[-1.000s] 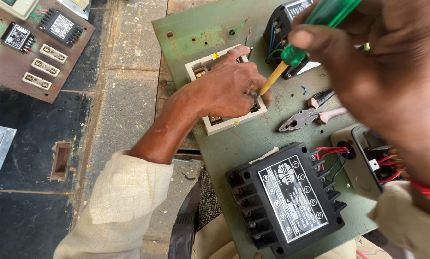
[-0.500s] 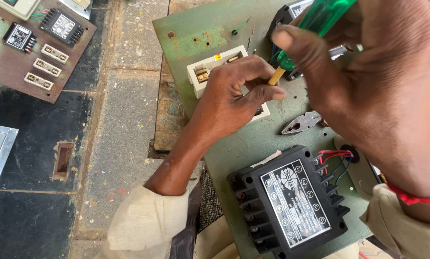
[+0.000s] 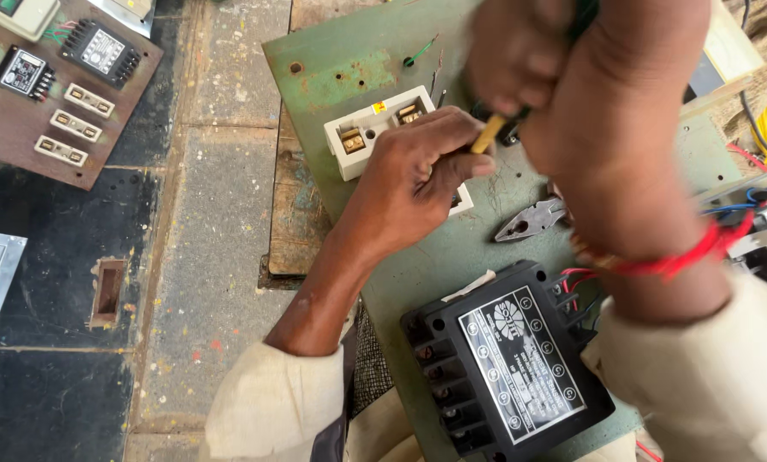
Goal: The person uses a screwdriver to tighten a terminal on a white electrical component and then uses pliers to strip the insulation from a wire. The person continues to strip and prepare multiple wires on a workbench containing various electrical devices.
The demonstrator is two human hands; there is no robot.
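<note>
Right hand (image 3: 563, 77) is closing tight around the screwdriver (image 3: 489, 134), shaft slanting down-left from it toward the white terminal block (image 3: 375, 128), which is lying just under the left hand (image 3: 418, 175), fingers pinched together at the tip.

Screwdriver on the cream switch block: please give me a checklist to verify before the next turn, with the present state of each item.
1. Left hand steadies the cream switch block: ok.
2. Right hand grips the screwdriver: ok.
3. Tip seated in a screw: cannot tell, left fingers hide it.
4. Block lies flat on the green panel: ok.
5. Pliers lie clear of both hands: ok.
6. Wires at the black module are dead: cannot tell.
</note>
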